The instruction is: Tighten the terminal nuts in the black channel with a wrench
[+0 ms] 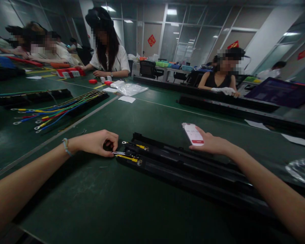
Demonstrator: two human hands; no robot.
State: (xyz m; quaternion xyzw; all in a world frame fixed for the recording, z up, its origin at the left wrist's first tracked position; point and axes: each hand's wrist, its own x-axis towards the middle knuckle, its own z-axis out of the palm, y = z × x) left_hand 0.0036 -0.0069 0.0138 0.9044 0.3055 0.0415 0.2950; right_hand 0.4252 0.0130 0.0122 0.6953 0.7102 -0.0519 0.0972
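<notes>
On the green table, my left hand (105, 144) is closed in a pinch at the near-left end of two long black rails (167, 162). A thin silvery piece (119, 153) runs from its fingertips toward the rails; its exact kind is unclear. Two short yellow wires (140, 146) stick out of the rail ends, the farther one carrying a ring terminal (124, 142). Beyond the rails, my right hand (209, 140) grips a phone (193, 134) by its near right side. The phone lies low over the table, its lit screen showing timer digits and a red button.
At left lie black strips with coloured wires and ring terminals (51, 117). Clear plastic bags (130, 88) and white paper (127, 99) sit farther back. Across the table are co-workers, one with a white-gloved hand (225, 90) at a long black rail (226, 103). Coiled clear plastic (301, 168) is at right.
</notes>
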